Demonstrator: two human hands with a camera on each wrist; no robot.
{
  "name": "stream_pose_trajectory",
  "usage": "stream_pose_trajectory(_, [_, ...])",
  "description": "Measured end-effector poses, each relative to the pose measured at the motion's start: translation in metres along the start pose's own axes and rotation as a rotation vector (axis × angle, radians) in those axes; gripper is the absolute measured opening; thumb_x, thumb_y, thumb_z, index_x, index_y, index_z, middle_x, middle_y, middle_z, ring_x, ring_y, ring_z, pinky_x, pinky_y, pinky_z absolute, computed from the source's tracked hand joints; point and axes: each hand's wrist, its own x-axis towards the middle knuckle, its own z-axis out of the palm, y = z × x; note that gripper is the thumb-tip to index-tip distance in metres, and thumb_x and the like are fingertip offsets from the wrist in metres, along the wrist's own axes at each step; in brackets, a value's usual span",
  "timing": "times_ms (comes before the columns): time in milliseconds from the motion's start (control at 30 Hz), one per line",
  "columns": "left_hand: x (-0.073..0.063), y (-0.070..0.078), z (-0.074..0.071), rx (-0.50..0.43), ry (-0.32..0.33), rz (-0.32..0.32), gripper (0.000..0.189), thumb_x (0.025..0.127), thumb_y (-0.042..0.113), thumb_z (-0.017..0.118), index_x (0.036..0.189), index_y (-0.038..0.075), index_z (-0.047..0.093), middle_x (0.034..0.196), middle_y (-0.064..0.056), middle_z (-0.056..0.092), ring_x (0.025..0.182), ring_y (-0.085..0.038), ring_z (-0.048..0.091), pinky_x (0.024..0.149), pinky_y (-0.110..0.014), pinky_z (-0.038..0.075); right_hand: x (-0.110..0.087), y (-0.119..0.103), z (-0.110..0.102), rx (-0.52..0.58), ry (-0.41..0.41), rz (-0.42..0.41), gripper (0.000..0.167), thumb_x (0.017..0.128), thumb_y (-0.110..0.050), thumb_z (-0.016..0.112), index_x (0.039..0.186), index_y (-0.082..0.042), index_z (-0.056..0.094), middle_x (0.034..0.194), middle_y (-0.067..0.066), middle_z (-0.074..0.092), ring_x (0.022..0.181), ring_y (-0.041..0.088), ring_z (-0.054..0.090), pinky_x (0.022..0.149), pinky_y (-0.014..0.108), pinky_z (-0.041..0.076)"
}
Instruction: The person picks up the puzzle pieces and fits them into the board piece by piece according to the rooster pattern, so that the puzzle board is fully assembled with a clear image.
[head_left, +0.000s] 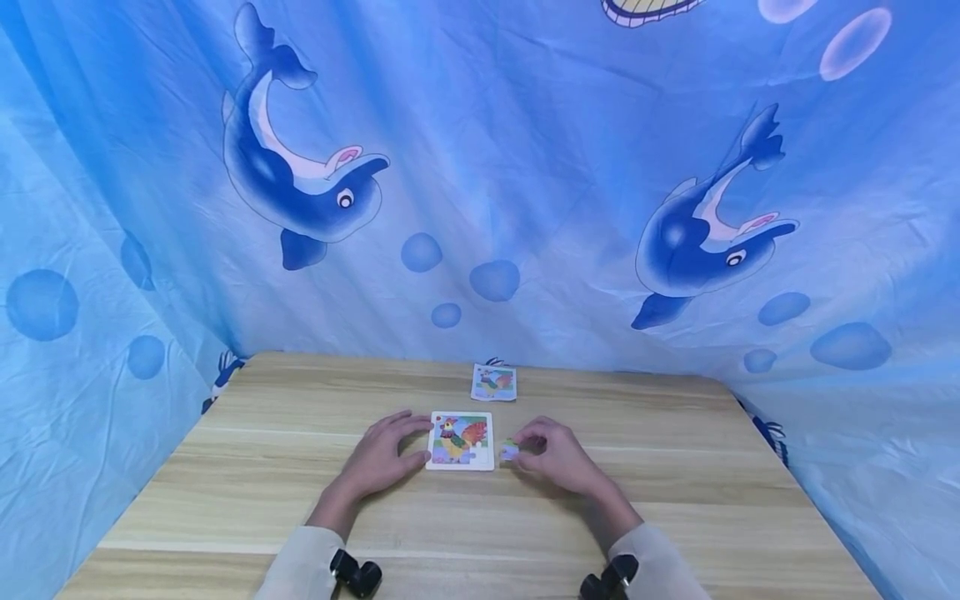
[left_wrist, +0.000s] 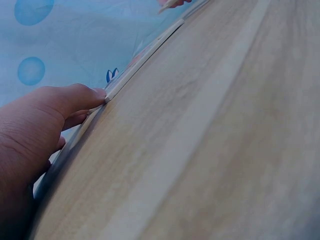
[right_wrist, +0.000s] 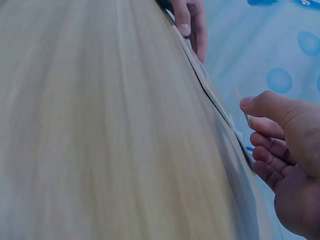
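A square jigsaw puzzle (head_left: 461,416) with a rooster picture and white border lies on the table, a pale gap showing at its lower right. My left hand (head_left: 382,454) rests at the puzzle's left edge, fingers spread and fairly straight; in the left wrist view its thumb (left_wrist: 95,95) touches the frame's corner. Just right of the puzzle, my right hand (head_left: 558,457) pinches a puzzle piece (head_left: 509,451) coloured purple and green. The right wrist view shows that piece (right_wrist: 247,119) edge-on between thumb and forefinger, with the other fingers curled.
Behind the puzzle lies a small card (head_left: 493,397) with a matching rooster picture, near the table's far edge. The wood-grain table (head_left: 300,400) meets a blue curtain (head_left: 480,167) printed with dolphins and bubbles.
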Motion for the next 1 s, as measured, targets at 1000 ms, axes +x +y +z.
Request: stream_pose_trajectory(1000, [-0.001,0.000,0.000,0.003,0.002,0.012,0.049,0.093,0.036,0.073,0.140,0.023,0.065,0.150,-0.001,0.060,0.150,-0.036,0.042,0.123,-0.067,0.029,0.023,-0.024,0.037,-0.051,-0.083,0.007,0.023,0.081,-0.019,0.087,0.099,-0.009,0.077,0.099,0.000,0.064,0.088,0.011,0.056,0.075,0.019,0.048])
